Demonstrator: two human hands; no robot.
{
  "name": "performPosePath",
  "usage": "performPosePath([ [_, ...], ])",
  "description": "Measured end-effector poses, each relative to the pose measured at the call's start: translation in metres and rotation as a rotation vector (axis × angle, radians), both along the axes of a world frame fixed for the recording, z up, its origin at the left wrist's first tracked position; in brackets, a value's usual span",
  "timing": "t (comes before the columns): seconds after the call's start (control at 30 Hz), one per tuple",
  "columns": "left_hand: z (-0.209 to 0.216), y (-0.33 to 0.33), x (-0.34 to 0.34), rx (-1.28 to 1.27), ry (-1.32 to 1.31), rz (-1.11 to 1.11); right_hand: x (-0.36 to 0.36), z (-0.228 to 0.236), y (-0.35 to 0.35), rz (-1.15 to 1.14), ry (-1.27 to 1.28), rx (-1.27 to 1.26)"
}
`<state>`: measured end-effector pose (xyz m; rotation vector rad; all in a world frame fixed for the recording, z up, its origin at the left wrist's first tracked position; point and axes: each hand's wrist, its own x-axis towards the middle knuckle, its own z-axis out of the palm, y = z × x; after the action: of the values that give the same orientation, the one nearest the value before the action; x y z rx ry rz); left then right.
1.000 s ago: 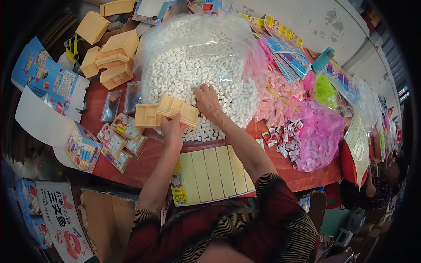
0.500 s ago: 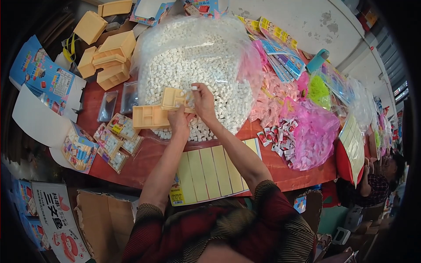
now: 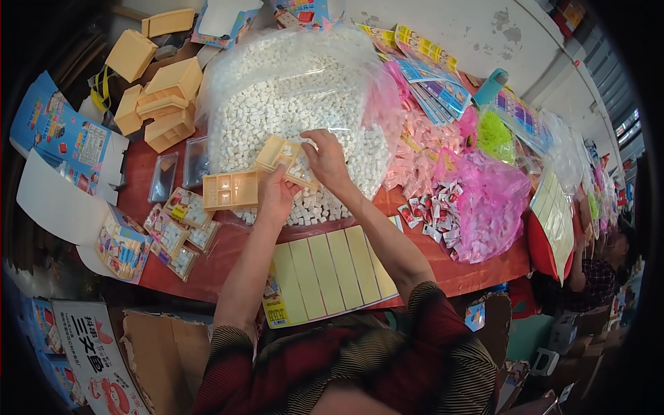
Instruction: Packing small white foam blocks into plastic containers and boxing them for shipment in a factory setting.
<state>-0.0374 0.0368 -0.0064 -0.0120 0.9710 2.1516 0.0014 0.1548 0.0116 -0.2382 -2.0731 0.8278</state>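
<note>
a table with a red cover (image 3: pixel 207 277) bears a large clear plastic bag full of small white cubes (image 3: pixel 290 104) across its middle. to the left lie a clear rectangular plastic case (image 3: pixel 163 178) and a cluster of small filled trays (image 3: pixel 181 235). a pale yellow rectangular card sheet with long panels (image 3: pixel 332 270) lies at the near edge; rightward, small red-and-white packets (image 3: pixel 443 207) lie beside a translucent pink plastic bag (image 3: pixel 491 207).

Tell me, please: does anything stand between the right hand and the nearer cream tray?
Nothing visible does. The right hand is at the right side of the cream tray, overlapping it in this view; whether they touch, I cannot tell.
</note>
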Motion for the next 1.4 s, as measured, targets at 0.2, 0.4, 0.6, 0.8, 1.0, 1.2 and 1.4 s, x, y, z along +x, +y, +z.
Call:
performPosePath([
  [0.2,-0.006,0.001,0.001,-0.026,0.097,-0.094,-0.007,0.006,0.007,0.016,-0.389,0.392],
  [0.4,-0.003,-0.002,0.002,-0.034,0.094,-0.142,-0.005,0.015,0.003,0.045,-0.458,0.606],
  [0.6,-0.010,-0.001,0.005,-0.118,0.130,-0.186,-0.006,0.002,-0.002,-0.023,-0.464,0.544],
  [0.8,-0.003,-0.004,0.005,-0.245,0.088,-0.149,0.000,0.001,-0.002,-0.042,-0.356,0.265],
  [1.0,0.002,-0.019,0.001,-0.101,0.050,-0.087,0.058,0.007,0.035,-0.240,-0.199,0.361],
  [1.2,0.009,-0.028,0.002,-0.029,-0.045,-0.101,0.187,0.009,0.080,-0.468,-0.544,0.193],
  [1.4,-0.002,-0.029,0.006,-0.075,-0.091,-0.089,0.205,-0.014,0.049,-0.492,-1.029,0.180],
])
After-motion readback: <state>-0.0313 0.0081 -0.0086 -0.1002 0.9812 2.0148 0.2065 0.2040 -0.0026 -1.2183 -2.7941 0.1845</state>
